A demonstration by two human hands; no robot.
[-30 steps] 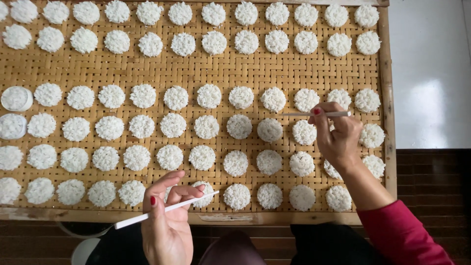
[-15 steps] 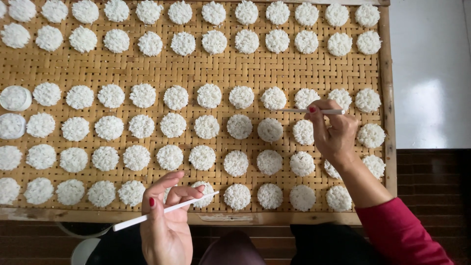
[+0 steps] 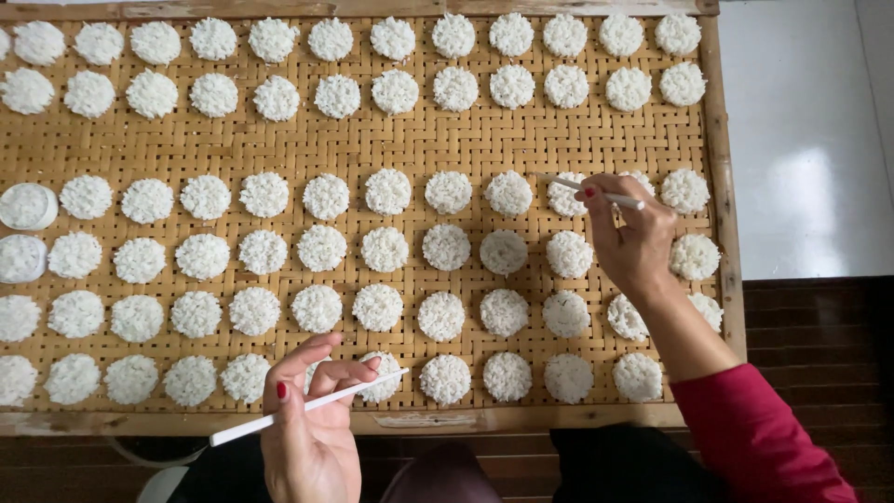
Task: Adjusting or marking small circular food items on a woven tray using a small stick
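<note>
On the woven tray point(image 3: 391, 144), white rice cakes point(image 3: 321, 248) lay in rows: two rows along the far edge, then a bare strip, then four rows reaching to the near edge. At the left edge, two flat white discs point(image 3: 26, 206) sat among the cakes. Near the middle of the near edge, the left hand point(image 3: 312, 419) hovered palm up, its fingers point(image 3: 321, 377) pinched on a thin white stick point(image 3: 307, 406) that slanted from low left up to a cake point(image 3: 384, 377) in the nearest row, the tip at or just over it. Toward the right edge, the right hand point(image 3: 633, 237), with a red sleeve point(image 3: 759, 438) behind it, lay over the cakes, its fingers closed on a second stick point(image 3: 589, 190); that stick pointed left across a cake point(image 3: 564, 196) in the third row from the far edge. Beyond the right edge showed a pale floor point(image 3: 805, 140).
</note>
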